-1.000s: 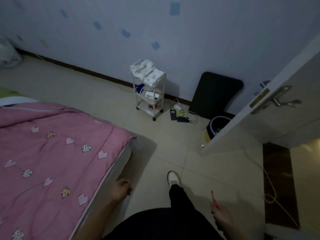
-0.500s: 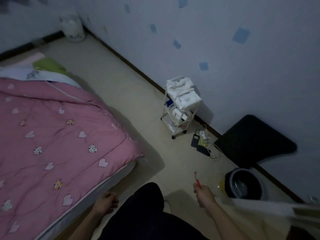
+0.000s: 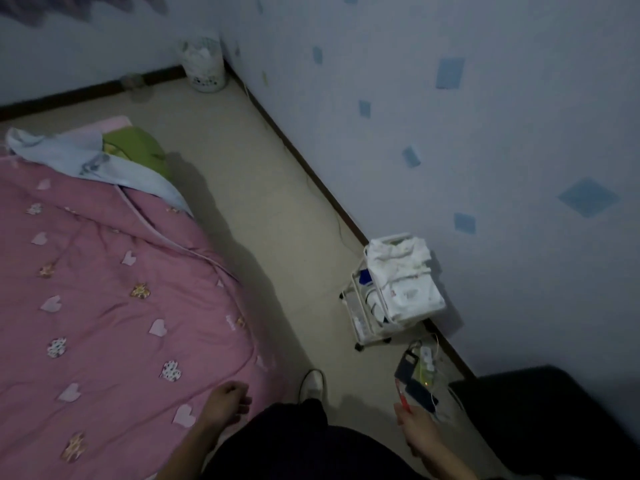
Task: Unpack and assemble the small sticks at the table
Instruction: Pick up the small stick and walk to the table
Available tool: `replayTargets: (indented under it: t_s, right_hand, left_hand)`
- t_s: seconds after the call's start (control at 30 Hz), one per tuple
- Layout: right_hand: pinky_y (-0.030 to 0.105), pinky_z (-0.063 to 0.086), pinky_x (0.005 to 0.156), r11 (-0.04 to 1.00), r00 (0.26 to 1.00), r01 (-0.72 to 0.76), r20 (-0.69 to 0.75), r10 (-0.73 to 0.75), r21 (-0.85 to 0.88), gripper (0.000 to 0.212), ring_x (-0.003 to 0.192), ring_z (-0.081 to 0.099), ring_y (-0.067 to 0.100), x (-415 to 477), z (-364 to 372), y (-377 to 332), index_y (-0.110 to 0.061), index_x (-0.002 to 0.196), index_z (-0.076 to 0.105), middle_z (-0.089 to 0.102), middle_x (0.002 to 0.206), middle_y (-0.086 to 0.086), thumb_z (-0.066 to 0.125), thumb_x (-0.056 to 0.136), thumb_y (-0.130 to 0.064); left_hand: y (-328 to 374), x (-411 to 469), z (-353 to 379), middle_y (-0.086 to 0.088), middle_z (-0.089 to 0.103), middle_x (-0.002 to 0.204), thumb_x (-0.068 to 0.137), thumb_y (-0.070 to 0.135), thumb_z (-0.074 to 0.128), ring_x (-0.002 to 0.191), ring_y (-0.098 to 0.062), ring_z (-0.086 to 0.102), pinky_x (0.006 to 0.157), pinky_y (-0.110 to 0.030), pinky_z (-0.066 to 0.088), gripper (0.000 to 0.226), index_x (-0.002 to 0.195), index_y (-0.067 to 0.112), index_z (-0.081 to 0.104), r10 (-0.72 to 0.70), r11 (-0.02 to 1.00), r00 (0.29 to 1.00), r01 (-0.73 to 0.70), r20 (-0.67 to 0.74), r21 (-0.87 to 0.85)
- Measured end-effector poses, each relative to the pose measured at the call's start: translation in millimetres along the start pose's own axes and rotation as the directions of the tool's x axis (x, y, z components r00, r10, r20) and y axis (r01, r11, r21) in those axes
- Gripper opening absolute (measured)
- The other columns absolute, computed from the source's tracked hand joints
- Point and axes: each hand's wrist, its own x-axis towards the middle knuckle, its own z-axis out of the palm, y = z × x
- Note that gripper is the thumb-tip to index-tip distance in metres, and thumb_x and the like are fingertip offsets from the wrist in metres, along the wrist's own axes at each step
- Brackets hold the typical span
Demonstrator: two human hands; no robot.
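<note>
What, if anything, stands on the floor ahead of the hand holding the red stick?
No table shows. The right hand grips the red stick; just ahead, a power strip and white cart stand by the wall; the bed lies left.

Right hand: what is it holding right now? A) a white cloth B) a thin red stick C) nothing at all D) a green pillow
B: the right hand pinches a thin red stick that pokes up from its fingers, while the left hand holds nothing.
</note>
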Motion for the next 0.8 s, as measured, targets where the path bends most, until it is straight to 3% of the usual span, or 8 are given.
replayTargets:
  t_s: [0.07,0.13,0.23,0.3,0.37,0.53,0.7,0.8]
  right_hand:
    - [0.026,0.036,0.055,0.999,1.0,-0.013,0.025,0.014,-0.042,0.042,0.054,0.055,0.017,16.4,-20.1,-32.2,-0.015,0.072,0.066,0.057,0.059,0.001,0.046,0.102,-0.037]
    - [0.025,0.032,0.052,0.999,0.998,-0.035,0.052,0.035,0.0,0.042,0.046,0.045,0.018,35.3,-40.1,-58.8,-0.003,0.097,0.074,0.047,0.053,0.003,0.045,0.103,-0.033]
    - [0.032,0.038,0.055,0.996,1.0,-0.025,0.017,0.024,0.082,0.04,0.051,0.043,0.019,60.8,-60.2,-97.3,0.013,0.125,0.059,0.049,0.065,0.01,0.048,0.103,-0.02]
    - [0.043,0.049,0.071,0.991,1.0,0.003,0.002,-0.003,0.131,0.035,0.066,0.052,0.023,75.7,-70.4,-130.8,0.013,0.126,0.058,0.057,0.081,0.016,0.05,0.101,-0.009]
    - [0.038,0.044,0.06,0.995,0.999,0.031,0.013,-0.033,0.095,0.041,0.06,0.049,0.023,92.7,-81.4,-169.1,0.005,0.138,0.052,0.052,0.072,0.017,0.048,0.102,-0.013]
    - [0.023,0.033,0.046,0.998,0.996,0.052,0.072,-0.053,0.022,0.033,0.043,0.046,0.018,142.8,-104.6,-284.4,-0.011,0.086,0.068,0.052,0.051,0.004,0.048,0.1,-0.034]
    - [0.022,0.026,0.045,0.981,0.976,0.179,0.141,-0.168,-0.067,0.036,0.04,0.04,0.015,190.8,-121.1,-421.2,-0.01,0.074,0.057,0.045,0.052,0.003,0.049,0.102,-0.032]
    - [0.027,0.034,0.053,0.939,0.954,0.278,0.17,-0.246,-0.202,0.035,0.056,0.05,0.019,211.0,-122.9,-509.8,-0.013,0.071,0.058,0.054,0.062,0.005,0.051,0.1,-0.031]
  left_hand:
    - [48.5,19.7,4.3,-0.014,0.067,0.076,0.096,0.015,0.052,0.062,-0.023,0.057,0.059,-0.026,0.042,0.018,0.089,0.003,0.064,0.045,0.999,0.999,-0.045,0.005,-0.006]
    - [93.3,37.6,5.3,-0.014,0.064,0.075,0.096,0.011,0.048,0.061,-0.022,0.055,0.055,-0.025,0.039,0.018,0.089,0.002,0.062,0.086,0.996,0.996,-0.086,0.004,-0.006]
    - [147.4,61.4,5.3,-0.016,0.062,0.075,0.096,0.007,0.044,0.059,-0.022,0.055,0.054,-0.024,0.036,0.018,0.086,0.004,0.059,0.121,0.993,0.992,-0.121,-0.021,-0.002]
    - [175.7,79.3,4.4,-0.014,0.064,0.074,0.095,0.006,0.044,0.059,-0.021,0.056,0.056,-0.024,0.037,0.02,0.084,0.005,0.06,0.124,0.992,0.991,-0.125,-0.043,-0.007]
    - [198.1,97.8,3.7,-0.012,0.065,0.074,0.095,0.007,0.045,0.06,-0.021,0.057,0.057,-0.025,0.038,0.021,0.081,0.007,0.061,0.106,0.994,0.993,-0.107,-0.053,-0.014]
    - [246.7,152.6,1.0,-0.011,0.062,0.067,0.095,0.003,0.044,0.054,-0.02,0.055,0.048,-0.022,0.033,0.027,0.074,0.009,0.059,0.053,0.997,0.993,-0.058,-0.102,-0.05]
    - [305.7,189.5,-13.3,-0.012,0.062,0.069,0.095,0.005,0.044,0.052,-0.017,0.054,0.045,-0.019,0.034,0.024,0.079,0.008,0.061,-0.029,0.99,0.983,0.003,-0.181,-0.143]
    - [337.8,209.2,-25.7,-0.012,0.063,0.072,0.096,0.009,0.045,0.056,-0.018,0.056,0.048,-0.021,0.037,0.021,0.084,0.007,0.062,-0.066,0.971,0.968,0.007,-0.241,-0.238]
